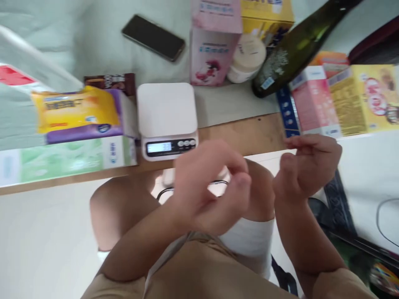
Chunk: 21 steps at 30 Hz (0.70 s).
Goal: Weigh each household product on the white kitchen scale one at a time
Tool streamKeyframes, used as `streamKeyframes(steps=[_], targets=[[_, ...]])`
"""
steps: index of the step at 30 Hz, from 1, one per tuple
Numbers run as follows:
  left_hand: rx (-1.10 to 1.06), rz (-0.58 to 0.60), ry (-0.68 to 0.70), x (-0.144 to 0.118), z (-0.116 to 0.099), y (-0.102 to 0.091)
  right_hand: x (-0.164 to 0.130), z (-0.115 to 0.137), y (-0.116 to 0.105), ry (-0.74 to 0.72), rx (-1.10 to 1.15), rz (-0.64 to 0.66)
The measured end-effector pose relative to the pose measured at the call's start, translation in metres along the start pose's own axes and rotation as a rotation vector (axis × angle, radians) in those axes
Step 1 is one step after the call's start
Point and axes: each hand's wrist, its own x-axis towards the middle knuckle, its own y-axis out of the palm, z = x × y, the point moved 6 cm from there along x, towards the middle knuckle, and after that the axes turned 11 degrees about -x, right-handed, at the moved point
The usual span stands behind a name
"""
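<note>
My left hand is raised over my lap, just in front of the white kitchen scale. Its fingers are curled towards the thumb, and anything between the tips is too blurred or small to make out. The scale's display is lit, and its weighing plate bears nothing. My right hand hovers near the table edge, below a pink-and-white box and a dark blue box. Its fingers are bent together with the thumb close by; whatever they hold, if anything, cannot be made out.
Left of the scale lie a yellow packet, a green-and-white box and a brown packet. Behind are a phone and a pink carton. A lidded jar, a green bottle and a yellow box stand to the right.
</note>
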Motion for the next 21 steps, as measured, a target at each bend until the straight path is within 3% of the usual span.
streamKeyframes(steps=[2, 5, 7, 10, 15, 18, 21], targets=[[-0.053, 0.206, 0.049, -0.002, 0.021, 0.052, 0.0, -0.063, -0.032, 0.002, -0.074, -0.125], [-0.044, 0.313, 0.015, -0.001, 0.059, 0.112, 0.0, -0.126, -0.064, 0.01, -0.16, -0.154], [-0.049, 0.294, -0.025, 0.006, 0.082, 0.142, -0.002, -0.138, -0.068, 0.046, -0.201, -0.078], [-0.086, 0.243, -0.082, 0.021, 0.106, 0.173, -0.006, -0.121, -0.054, 0.096, -0.226, 0.037], [-0.055, 0.234, -0.15, 0.034, 0.121, 0.19, 0.004, -0.084, -0.026, -0.01, -0.311, 0.007], [-0.044, 0.222, -0.166, 0.031, 0.124, 0.185, 0.01, -0.083, -0.017, -0.073, -0.365, 0.122], [-0.05, 0.195, -0.146, 0.03, 0.127, 0.179, 0.011, -0.087, -0.021, -0.045, -0.388, 0.221]])
